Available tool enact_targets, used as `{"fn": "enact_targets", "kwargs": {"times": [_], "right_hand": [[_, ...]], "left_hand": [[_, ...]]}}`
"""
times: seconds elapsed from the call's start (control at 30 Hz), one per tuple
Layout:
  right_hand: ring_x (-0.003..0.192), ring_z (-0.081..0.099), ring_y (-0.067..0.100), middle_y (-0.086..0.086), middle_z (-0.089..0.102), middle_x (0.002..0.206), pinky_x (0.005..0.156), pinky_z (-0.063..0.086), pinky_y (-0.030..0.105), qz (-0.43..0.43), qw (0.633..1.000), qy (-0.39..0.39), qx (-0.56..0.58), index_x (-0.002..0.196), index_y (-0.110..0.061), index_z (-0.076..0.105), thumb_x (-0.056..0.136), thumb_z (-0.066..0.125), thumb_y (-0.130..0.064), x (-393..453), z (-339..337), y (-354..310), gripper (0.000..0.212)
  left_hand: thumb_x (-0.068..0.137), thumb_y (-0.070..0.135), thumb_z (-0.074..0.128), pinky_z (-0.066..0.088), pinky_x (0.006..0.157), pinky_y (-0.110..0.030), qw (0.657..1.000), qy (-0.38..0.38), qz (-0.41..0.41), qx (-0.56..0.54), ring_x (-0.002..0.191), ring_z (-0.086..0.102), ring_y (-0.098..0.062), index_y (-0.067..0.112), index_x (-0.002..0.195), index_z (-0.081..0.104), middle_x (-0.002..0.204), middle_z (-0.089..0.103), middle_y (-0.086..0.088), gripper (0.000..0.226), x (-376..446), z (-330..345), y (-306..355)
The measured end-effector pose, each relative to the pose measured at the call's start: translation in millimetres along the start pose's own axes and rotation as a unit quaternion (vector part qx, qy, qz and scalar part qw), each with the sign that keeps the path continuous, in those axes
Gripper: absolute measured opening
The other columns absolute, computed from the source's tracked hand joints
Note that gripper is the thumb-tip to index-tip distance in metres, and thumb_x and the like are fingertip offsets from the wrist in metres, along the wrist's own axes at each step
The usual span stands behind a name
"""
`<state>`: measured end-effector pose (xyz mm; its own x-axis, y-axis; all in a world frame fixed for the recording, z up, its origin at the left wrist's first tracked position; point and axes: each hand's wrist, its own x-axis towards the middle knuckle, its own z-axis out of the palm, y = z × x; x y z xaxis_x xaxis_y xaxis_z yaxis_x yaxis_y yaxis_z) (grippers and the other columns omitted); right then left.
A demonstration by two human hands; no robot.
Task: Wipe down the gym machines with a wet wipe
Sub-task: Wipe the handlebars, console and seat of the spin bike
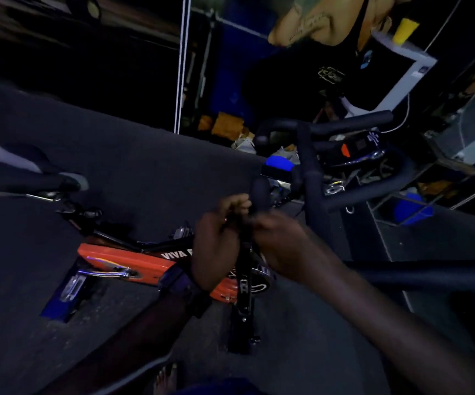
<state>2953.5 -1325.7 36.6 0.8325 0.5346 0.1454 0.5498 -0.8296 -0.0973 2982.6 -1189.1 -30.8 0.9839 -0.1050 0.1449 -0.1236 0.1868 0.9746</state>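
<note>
While both hands are meeting at the near end of the exercise bike's handlebar point(260, 192), the left hand point(216, 249) is curling round it, the blurred right hand's point(280, 246) grip is unreadable, no wipe is showing, and the saddle point(28, 175) likely is waiting.

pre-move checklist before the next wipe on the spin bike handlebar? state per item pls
1. Wipe in hand: cannot tell, too dark and blurred.
2. Left hand at the handlebar end: ok, fingers curled beside it.
3. Right hand close to the same spot: ok; what it holds: cannot tell.
4. Bike frame standing upright on the floor: ok.
5. Saddle wiped: cannot tell.
</note>
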Motion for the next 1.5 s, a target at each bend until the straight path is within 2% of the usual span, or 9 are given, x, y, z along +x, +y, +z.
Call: {"fn": "enact_targets", "kwargs": {"times": [0.3, 0.5, 0.7, 0.9, 0.97, 1.07, 1.17, 1.3, 1.5], "right_hand": [[0.085, 0.061, 0.008, -0.008, 0.061, 0.09, 0.074, 0.042, 0.014, 0.033, 0.995, 0.017, 0.094, 0.087, -0.018, 0.072, 0.084, 0.061, -0.002, -20.8, -3.8, -14.7, 0.02], [0.087, 0.067, 0.017, -0.002, 0.072, 0.085, 0.084, 0.049, 0.027, 0.243, 0.945, 0.199, 0.095, 0.089, -0.02, 0.076, 0.087, 0.057, -0.007, 70.4, -1.7, 46.5, 0.023], [0.07, 0.063, 0.019, 0.006, 0.07, 0.075, 0.063, 0.046, 0.036, 0.363, 0.915, 0.114, 0.136, 0.08, -0.01, 0.068, 0.093, 0.057, -0.019, 5.7, 18.2, 20.0, 0.019], [0.072, 0.058, 0.018, 0.004, 0.067, 0.081, 0.066, 0.046, 0.029, 0.443, 0.638, 0.182, 0.603, 0.076, -0.011, 0.071, 0.087, 0.063, -0.008, 69.5, 12.7, 34.4, 0.014], [0.072, 0.06, 0.015, 0.001, 0.07, 0.079, 0.069, 0.047, 0.03, 0.43, 0.671, 0.168, 0.58, 0.073, -0.016, 0.071, 0.087, 0.059, -0.008, 57.5, 13.1, 31.1, 0.02], [0.057, 0.052, 0.013, 0.006, 0.059, 0.059, 0.056, 0.042, 0.038, 0.418, 0.838, 0.099, 0.336, 0.061, -0.016, 0.061, 0.08, 0.048, -0.007, 22.6, 13.8, 25.1, 0.024], [0.091, 0.064, 0.029, 0.015, 0.069, 0.093, 0.074, 0.046, 0.04, 0.344, 0.932, -0.016, 0.118, 0.088, -0.01, 0.065, 0.083, 0.05, -0.004, -5.7, 9.9, 9.8, 0.017], [0.097, 0.065, 0.025, 0.001, 0.068, 0.104, 0.078, 0.053, 0.037, 0.237, 0.97, -0.034, -0.031, 0.112, -0.027, 0.061, 0.087, 0.029, -0.022, -40.0, -3.7, -0.5, 0.041], [0.082, 0.063, 0.013, -0.01, 0.067, 0.088, 0.066, 0.051, 0.03, 0.293, 0.952, -0.048, -0.078, 0.1, -0.035, 0.066, 0.086, 0.057, -0.034, -78.9, -32.2, 6.2, 0.017]], "left_hand": [[0.093, 0.03, 0.053, 0.054, 0.08, -0.024, 0.999, -0.018, -0.037, -0.024, 0.084, 0.067, 0.0, 0.01, 0.124, 0.061, 0.095, 0.072, 0.009, 0.037, -3.3, -1.7, 11.3], [0.086, 0.035, 0.051, 0.047, 0.103, -0.047, 0.998, -0.017, -0.053, -0.003, 0.112, 0.065, -0.015, 0.033, 0.109, 0.063, 0.115, 0.07, 0.004, 0.026, 4.2, -0.3, 13.2], [0.085, 0.039, 0.049, 0.047, 0.103, -0.046, 0.999, -0.032, -0.041, 0.014, 0.112, 0.064, -0.012, 0.022, 0.12, 0.063, 0.119, 0.069, 0.002, 0.041, 4.2, -2.1, 13.3], [0.087, 0.03, 0.049, 0.049, 0.1, -0.036, 0.998, -0.041, -0.039, 0.031, 0.105, 0.065, -0.003, 0.034, 0.11, 0.06, 0.111, 0.069, 0.009, 0.027, 6.4, 0.4, 14.3], [0.088, 0.029, 0.049, 0.049, 0.099, -0.034, 0.997, -0.039, -0.032, 0.053, 0.103, 0.064, 0.002, 0.033, 0.112, 0.061, 0.11, 0.07, 0.011, 0.028, 7.3, 0.1, 13.2], [0.091, 0.026, 0.048, 0.047, 0.102, -0.038, 0.991, -0.055, -0.006, 0.119, 0.113, 0.061, -0.006, 0.018, 0.126, 0.06, 0.122, 0.067, 0.003, 0.038, 9.1, 5.2, 15.0], [0.092, 0.011, 0.049, 0.039, 0.108, -0.031, 0.98, -0.058, 0.023, 0.187, 0.123, 0.052, -0.015, 0.005, 0.131, 0.057, 0.135, 0.057, -0.007, 0.04, 14.7, 13.4, 19.8], [0.093, -0.005, 0.051, 0.028, 0.108, -0.018, 0.97, -0.072, 0.035, 0.227, 0.129, 0.046, -0.016, -0.001, 0.132, 0.054, 0.14, 0.051, -0.011, 0.039, 32.1, 20.0, 19.8], [0.089, 0.006, 0.049, 0.027, 0.11, -0.021, 0.946, -0.15, 0.125, 0.26, 0.126, 0.052, -0.026, 0.0, 0.123, 0.061, 0.132, 0.058, -0.015, 0.037, 69.7, 21.5, 15.1]]}}
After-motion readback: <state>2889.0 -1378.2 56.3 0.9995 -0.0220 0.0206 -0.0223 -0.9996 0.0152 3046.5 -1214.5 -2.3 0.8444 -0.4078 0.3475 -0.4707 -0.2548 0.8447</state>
